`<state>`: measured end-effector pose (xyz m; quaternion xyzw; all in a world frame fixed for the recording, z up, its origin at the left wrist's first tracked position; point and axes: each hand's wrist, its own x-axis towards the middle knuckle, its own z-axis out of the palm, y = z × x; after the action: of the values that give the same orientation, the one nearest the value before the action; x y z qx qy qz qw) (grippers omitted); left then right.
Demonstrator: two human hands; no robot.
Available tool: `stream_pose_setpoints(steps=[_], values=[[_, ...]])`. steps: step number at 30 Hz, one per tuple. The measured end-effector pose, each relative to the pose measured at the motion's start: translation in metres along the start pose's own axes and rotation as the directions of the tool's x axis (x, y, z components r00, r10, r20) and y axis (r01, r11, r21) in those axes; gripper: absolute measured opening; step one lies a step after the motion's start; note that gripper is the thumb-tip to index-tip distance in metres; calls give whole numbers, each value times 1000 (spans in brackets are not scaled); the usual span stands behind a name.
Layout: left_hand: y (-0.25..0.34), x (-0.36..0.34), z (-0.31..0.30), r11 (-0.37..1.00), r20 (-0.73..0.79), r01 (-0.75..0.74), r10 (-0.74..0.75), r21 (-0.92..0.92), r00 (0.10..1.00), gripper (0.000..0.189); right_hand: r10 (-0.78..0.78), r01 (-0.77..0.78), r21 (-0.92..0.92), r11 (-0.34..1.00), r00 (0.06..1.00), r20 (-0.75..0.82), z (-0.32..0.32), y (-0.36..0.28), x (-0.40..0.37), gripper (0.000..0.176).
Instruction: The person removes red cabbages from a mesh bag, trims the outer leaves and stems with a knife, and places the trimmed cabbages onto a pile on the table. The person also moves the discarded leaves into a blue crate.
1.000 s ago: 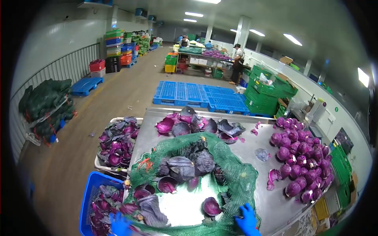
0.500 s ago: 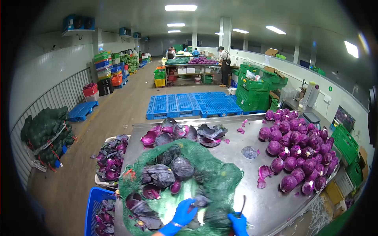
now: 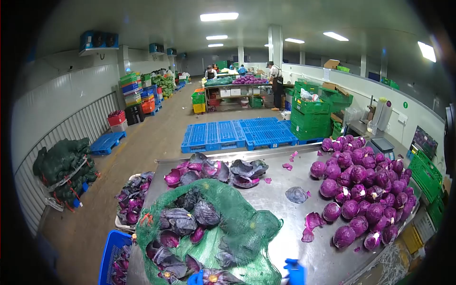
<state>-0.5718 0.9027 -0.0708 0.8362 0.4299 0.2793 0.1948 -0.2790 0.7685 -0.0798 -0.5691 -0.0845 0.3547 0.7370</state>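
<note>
At the bottom edge, my left hand [image 3: 195, 277] in a blue glove shows only in part, touching a dark-leaved cabbage [image 3: 216, 277] with a pale stem end. My gloved right hand [image 3: 295, 272] is at the bottom, right of the green mesh bag [image 3: 256, 228]; whatever it holds is out of sight. Dark red cabbages [image 3: 206, 213] and loose outer leaves lie on the open bag. Peeled purple cabbages [image 3: 358, 194] are heaped on the right of the steel table [image 3: 294, 213].
Loose leaves [image 3: 244, 173] lie along the table's far edge. Left of it stand a blue crate [image 3: 108, 256] and a white bin of leaves [image 3: 134, 199]. Blue pallets [image 3: 237, 134] lie beyond. Green crates [image 3: 311, 116] are stacked behind. A person [image 3: 276, 83] stands at a far table.
Both hands have moved down toward the frame's bottom edge. A cabbage with a pale stem end now shows beside my left hand. The dark knife-like tool by my right hand has gone from view.
</note>
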Motion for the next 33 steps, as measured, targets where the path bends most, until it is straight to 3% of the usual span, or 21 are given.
stream_pose_setpoints(steps=[1,3,4,6,8,9,10,11,15,17,18,19,20,22,24,25,26,28,29,32,33], values=[[-6,-2,-6,1000,41,9,-9,-3,999,89,292,-241,-258,936,939,184,60,-31,-16,26],[-20,-12,-11,1000,70,25,-24,-8,997,93,218,121,-510,851,803,554,134,-38,-47,42],[-35,-21,-8,995,57,58,-53,-80,997,96,-16,495,-494,715,718,696,143,24,-30,48],[-66,-36,-6,951,69,88,-71,-297,995,92,-17,515,-479,711,693,720,157,53,-37,53],[-97,-57,9,407,216,256,-140,-877,966,80,401,-9,-504,864,618,676,162,47,-49,50],[-116,-61,11,271,439,482,-207,-833,874,78,289,120,-470,875,648,704,156,92,-28,49],[-132,-68,14,110,642,678,-243,-726,727,76,415,-87,-476,875,640,647,152,98,-30,53],[-130,-69,14,-138,659,646,-225,-751,718,79,466,-124,-514,849,634,617,155,82,-38,54],[-103,-38,-14,-137,656,647,-280,-750,701,82,476,-60,-695,716,771,423,193,3,-70,48],[-105,-32,-42,291,271,266,-23,-919,962,85,396,-20,-639,769,799,452,199,-10,-87,48],[-76,-13,-91,265,118,87,103,-960,988,90,311,22,-567,823,818,484,201,-14,-94,48],[-46,5,-139,466,9,-81,187,-881,982,87,474,-190,-587,787,795,378,205,-17,-96,51],[-53,14,-151,710,-17,-173,221,-683,975,112,414,-204,-502,840,840,351,213,-12,-104,55],[-60,31,-165,621,62,-82,208,-780,976,122,356,-224,-366,903,867,349,227,-8,-121,57],[-77,41,-167,370,230,177,104,-912,968,120,370,-206,-435,877,866,336,235,-6,-129,58],[-81,43,-167,448,225,149,121,-882,967,118,386,-190,-505,842,867,316,238,-7,-133,59],[-79,35,-164,382,225,173,97,-908,969,116,432,-194,-537,821,825,363,241,-13,-135,60],[-118,11,-113,-187,523,503,-81,-844,848,112,420,-116,-638,761,838,349,240,0,-136,57],[-127,-1,-95,-336,610,550,-99,-764,786,109,419,-118,-636,762,840,345,239,4,-136,57],[-127,-32,-59,-484,718,597,-99,-640,689,101,280,31,-660,751,890,361,236,11,-132,42],[-129,-34,-52,-502,740,611,-92,-612,666,99,328,-109,-618,778,910,253,228,14,-131,41]])
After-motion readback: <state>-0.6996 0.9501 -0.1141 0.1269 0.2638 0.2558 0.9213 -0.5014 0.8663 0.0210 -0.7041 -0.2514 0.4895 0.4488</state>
